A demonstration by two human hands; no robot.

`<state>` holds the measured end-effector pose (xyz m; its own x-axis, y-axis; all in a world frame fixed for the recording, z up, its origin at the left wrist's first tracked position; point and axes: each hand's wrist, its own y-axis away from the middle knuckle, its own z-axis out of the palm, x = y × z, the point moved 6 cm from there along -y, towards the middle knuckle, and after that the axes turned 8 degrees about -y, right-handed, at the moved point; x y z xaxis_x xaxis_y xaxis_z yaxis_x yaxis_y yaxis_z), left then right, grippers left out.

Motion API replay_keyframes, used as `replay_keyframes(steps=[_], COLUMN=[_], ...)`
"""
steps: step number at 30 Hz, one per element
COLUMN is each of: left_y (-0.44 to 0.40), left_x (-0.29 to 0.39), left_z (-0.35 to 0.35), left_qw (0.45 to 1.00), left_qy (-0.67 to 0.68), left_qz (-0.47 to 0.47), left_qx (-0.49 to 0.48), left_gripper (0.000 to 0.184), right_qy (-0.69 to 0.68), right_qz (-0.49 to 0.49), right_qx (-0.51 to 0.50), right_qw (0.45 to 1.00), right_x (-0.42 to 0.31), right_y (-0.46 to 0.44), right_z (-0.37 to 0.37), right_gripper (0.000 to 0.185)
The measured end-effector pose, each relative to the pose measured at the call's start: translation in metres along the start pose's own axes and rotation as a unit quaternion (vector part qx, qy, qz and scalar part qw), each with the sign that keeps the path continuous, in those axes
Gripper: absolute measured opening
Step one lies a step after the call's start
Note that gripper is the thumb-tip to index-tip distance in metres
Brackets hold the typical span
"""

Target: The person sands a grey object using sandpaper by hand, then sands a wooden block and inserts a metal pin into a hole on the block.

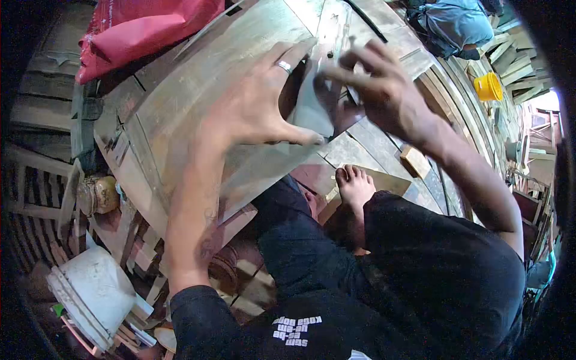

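My left hand (252, 105), with a ring on one finger, is over a wide wooden board (180, 105). Its thumb and fingers are spread in a wide curve around a smooth pale piece (314, 105) whose kind I cannot make out. The thumb tip is by the near end of that piece; whether it touches is unclear. On the other side, my right hand (375, 81) hovers close by, blurred, with bent fingers held apart and nothing visible in them. A dark gap and shadow lie between the hands.
A red sack (144, 30) lies at the upper left. Beside my bare foot (355, 183) is a small wood block (415, 162). A white bucket (99, 294), a lidded jar (99, 195), a yellow bucket (488, 87) and stacked planks (513, 63) stand around.
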<state>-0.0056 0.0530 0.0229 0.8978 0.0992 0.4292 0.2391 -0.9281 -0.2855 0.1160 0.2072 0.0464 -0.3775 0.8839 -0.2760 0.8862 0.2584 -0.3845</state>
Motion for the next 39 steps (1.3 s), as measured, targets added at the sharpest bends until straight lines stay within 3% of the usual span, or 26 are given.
replay_keyframes(steps=[1, 3, 7, 9, 10, 11, 13, 14, 19, 23, 26, 27, 29, 30, 31, 37, 39], left_y=[-0.003, -0.003, -0.003, -0.004, -0.003, -0.002, -0.001, -0.002, -0.003, -0.003, -0.004, -0.003, -0.001, -0.002, -0.003, -0.003, -0.004], left_x=[0.001, 0.003, -0.003, -0.004, -0.002, -0.002, 0.002, 0.002, -0.001, -0.001, -0.001, -0.002, -0.001, -0.002, -0.001, -0.002, 0.0], left_z=[-0.003, -0.003, 0.004, 0.002, 0.0, -0.001, 0.003, 0.002, 0.0, 0.002, -0.002, 0.0, 0.003, 0.003, 0.002, 0.003, 0.001], left_qw=[1.0, 1.0, 0.999, 0.999, 1.0, 1.0, 0.999, 1.0, 0.999, 1.0, 0.999, 0.999, 0.999, 0.999, 0.999, 1.0, 0.999], left_qy=[0.001, 0.012, 0.014, 0.022, 0.014, 0.007, 0.046, 0.022, -0.007, -0.001, 0.006, 0.006, 0.008, 0.005, 0.002, 0.016, -0.002], left_qz=[0.001, 0.01, 0.023, 0.019, 0.013, 0.007, 0.012, 0.019, 0.035, 0.018, 0.037, 0.034, 0.031, 0.031, 0.033, 0.011, 0.038], left_qx=[0.001, -0.01, 0.034, 0.021, 0.002, -0.018, -0.022, -0.007, -0.017, 0.003, 0.002, -0.012, 0.0, 0.007, 0.014, -0.022, 0.016], left_gripper=[0.126, 0.125, 0.127, 0.127, 0.124, 0.122, 0.113, 0.11, 0.107, 0.109, 0.104, 0.105, 0.105, 0.105, 0.104, 0.104, 0.105], right_qy=[-0.021, -0.055, -0.098, -0.096, -0.12, -0.158, -0.099, -0.061, -0.121, -0.08, -0.119, -0.126, -0.106, -0.165, -0.132, -0.099, -0.089], right_qz=[-0.017, -0.071, 0.029, 0.003, -0.053, -0.048, -0.024, 0.044, -0.08, 0.035, -0.035, -0.063, -0.037, 0.024, 0.066, -0.039, 0.01], right_qx=[-0.053, -0.042, 0.023, 0.002, -0.052, -0.083, -0.024, 0.012, -0.093, -0.006, -0.061, -0.074, -0.077, -0.01, 0.003, -0.089, 0.019], right_qw=[0.998, 0.995, 0.995, 0.995, 0.99, 0.983, 0.995, 0.997, 0.985, 0.996, 0.99, 0.987, 0.991, 0.986, 0.989, 0.99, 0.996], right_x=[-0.017, -0.023, 0.01, -0.014, -0.03, -0.037, -0.005, 0.013, -0.038, 0.012, -0.027, -0.04, -0.015, 0.0, 0.012, -0.021, 0.004], right_y=[0.001, 0.003, -0.006, 0.001, 0.003, 0.009, 0.002, 0.006, 0.014, 0.01, 0.015, 0.014, 0.014, 0.011, 0.009, 0.016, 0.011], right_z=[0.003, 0.006, -0.002, 0.003, 0.005, 0.01, 0.002, 0.004, 0.012, 0.004, 0.015, 0.011, 0.007, 0.005, 0.002, 0.005, 0.001], right_gripper=[0.049, 0.048, 0.055, 0.056, 0.055, 0.055, 0.053, 0.052, 0.057, 0.068, 0.067, 0.057, 0.06, 0.059, 0.06, 0.062, 0.056])
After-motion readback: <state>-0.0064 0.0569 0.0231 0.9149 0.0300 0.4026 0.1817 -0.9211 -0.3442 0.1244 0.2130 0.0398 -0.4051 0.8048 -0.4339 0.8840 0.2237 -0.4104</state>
